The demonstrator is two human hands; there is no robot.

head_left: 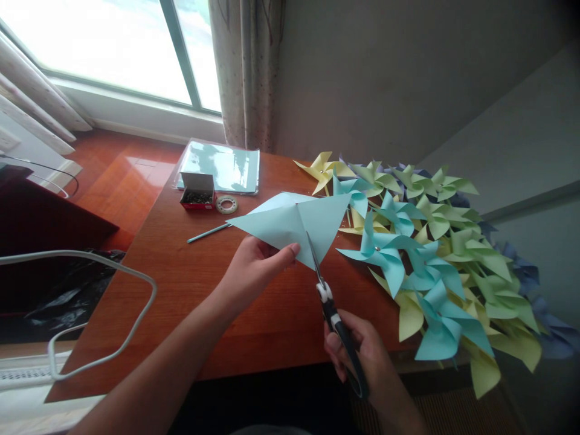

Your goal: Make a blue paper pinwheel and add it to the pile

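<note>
The folded light-blue paper [294, 226] is held above the middle of the table [190, 290], pinched by the left hand [254, 269], while the right hand [362, 353] grips scissors [333, 311] cutting its lower edge, paper pinwheels [430, 254] heaped along the right edge.

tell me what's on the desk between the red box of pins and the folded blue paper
In the head view, a roll of clear tape lies between the red box and the blue paper held in the left hand.
</note>
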